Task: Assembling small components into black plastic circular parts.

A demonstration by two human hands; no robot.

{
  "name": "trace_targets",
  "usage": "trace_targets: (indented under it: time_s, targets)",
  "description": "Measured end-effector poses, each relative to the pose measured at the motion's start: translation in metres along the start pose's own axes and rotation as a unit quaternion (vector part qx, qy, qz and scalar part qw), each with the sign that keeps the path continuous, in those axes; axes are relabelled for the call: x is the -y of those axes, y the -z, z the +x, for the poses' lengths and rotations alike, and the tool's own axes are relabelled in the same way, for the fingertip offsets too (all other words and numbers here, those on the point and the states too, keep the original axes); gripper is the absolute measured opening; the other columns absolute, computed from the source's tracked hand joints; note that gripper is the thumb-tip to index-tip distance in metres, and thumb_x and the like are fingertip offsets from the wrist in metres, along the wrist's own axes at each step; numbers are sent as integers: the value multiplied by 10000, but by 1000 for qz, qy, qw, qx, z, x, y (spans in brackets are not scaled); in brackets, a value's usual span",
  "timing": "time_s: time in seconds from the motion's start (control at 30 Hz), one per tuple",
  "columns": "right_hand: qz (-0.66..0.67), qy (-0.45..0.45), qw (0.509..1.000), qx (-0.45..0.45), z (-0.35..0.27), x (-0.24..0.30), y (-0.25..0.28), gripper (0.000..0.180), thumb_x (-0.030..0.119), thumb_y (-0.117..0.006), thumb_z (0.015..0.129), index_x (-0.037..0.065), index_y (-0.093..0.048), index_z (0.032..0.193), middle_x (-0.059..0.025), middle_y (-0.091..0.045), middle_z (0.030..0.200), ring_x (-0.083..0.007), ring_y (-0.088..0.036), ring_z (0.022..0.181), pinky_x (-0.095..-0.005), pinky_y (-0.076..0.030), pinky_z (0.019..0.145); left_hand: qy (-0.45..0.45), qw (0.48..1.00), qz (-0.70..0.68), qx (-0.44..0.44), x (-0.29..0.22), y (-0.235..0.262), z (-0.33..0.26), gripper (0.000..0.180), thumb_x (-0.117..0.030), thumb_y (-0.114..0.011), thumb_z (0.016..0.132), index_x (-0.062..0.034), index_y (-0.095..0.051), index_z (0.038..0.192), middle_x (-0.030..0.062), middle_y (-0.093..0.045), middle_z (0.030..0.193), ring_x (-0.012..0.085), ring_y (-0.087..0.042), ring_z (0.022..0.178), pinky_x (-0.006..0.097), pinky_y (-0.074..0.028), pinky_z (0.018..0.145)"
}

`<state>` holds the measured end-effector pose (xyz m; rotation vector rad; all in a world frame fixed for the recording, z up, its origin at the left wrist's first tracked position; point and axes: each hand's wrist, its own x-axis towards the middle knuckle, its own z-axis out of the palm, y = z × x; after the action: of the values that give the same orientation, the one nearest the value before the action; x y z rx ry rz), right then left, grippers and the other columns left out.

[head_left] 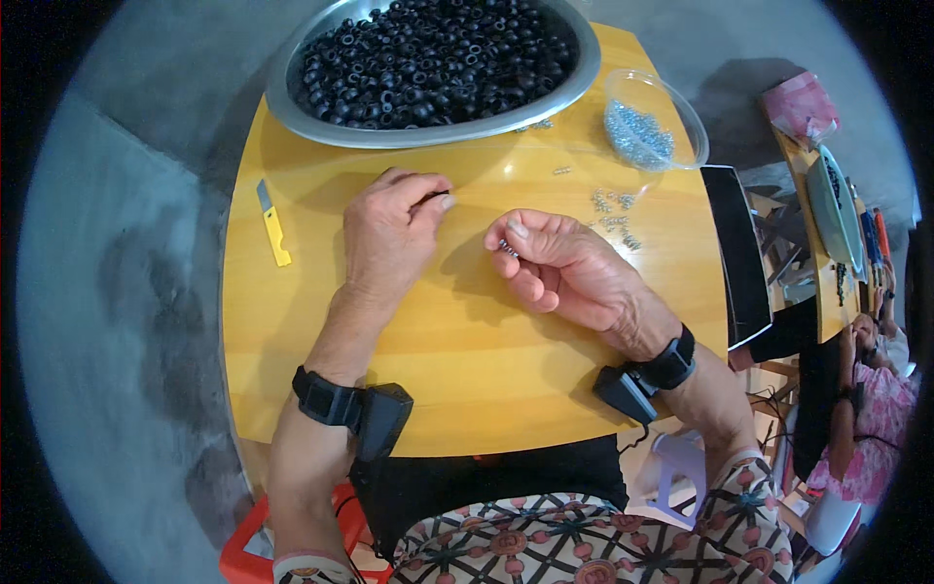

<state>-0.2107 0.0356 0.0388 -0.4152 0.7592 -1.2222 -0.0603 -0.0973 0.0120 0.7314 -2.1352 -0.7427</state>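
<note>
My left hand [389, 234] is above the middle of the yellow table, thumb and fingers closed on a small black part [435, 196], mostly hidden by the fingers. To its right, my right hand [574, 263] is turned partly palm up. Its thumb and fingertips pinch a small metal spring [508, 248]. Beyond it, several loose springs [616, 219] lie on the tabletop. A clear round plastic tub [693, 136] holds a heap of small silvery springs [637, 134]. At the far side stands a large metal basin [418, 139] filled with black ring-shaped parts [428, 68].
A yellow utility knife [276, 237] with its blade out lies on the table [467, 389] at left. Off to the right, another person in pink [866, 438] is by a second table with a green basin [832, 219]. A red stool [248, 545] is at lower left.
</note>
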Motion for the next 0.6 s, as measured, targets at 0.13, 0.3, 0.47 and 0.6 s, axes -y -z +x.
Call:
trace_targets:
  time_s: [0.13, 0.3, 0.47, 0.6]
  targets:
    - [0, 7, 1000, -2, 2, 0, 3, 193, 203, -534, 931, 18, -586, 954, -18, -603, 739, -71, -537, 546, -164, -398, 438, 157, 971, -180, 8, -7, 1, -7, 103, -21, -638, 795, 9, -671, 888, 49, -639, 776, 117, -590, 649, 235, -469, 577]
    - [1, 20, 1000, -4, 4, 0, 6, 176, 199, -558, 918, 27, -594, 932, -14, -606, 732, -64, -541, 545, -165, -398, 436, 176, 957, -226, 38, -10, 2, -7, 140, -19, -633, 813, 15, -663, 945, 24, -612, 776, 80, -560, 670, 212, -446, 562]
    - [-43, 45, 998, -15, 4, 4, 6, 170, 191, -551, 921, 28, -602, 910, -9, -605, 715, -64, -541, 540, -173, -406, 442, -26, 1000, -4, 17, -9, 4, -4, 142, -9, -645, 772, -18, -682, 909, 68, -612, 756, 166, -596, 645, 262, -468, 591]
    - [-95, 49, 994, -33, 4, 6, 7, 166, 185, -544, 925, 31, -603, 909, -2, -604, 708, -58, -542, 546, -177, -406, 452, -11, 999, 31, 10, -7, 3, -4, 160, -7, -651, 746, -41, -687, 898, 83, -628, 801, 213, -622, 683, 290, -482, 624]
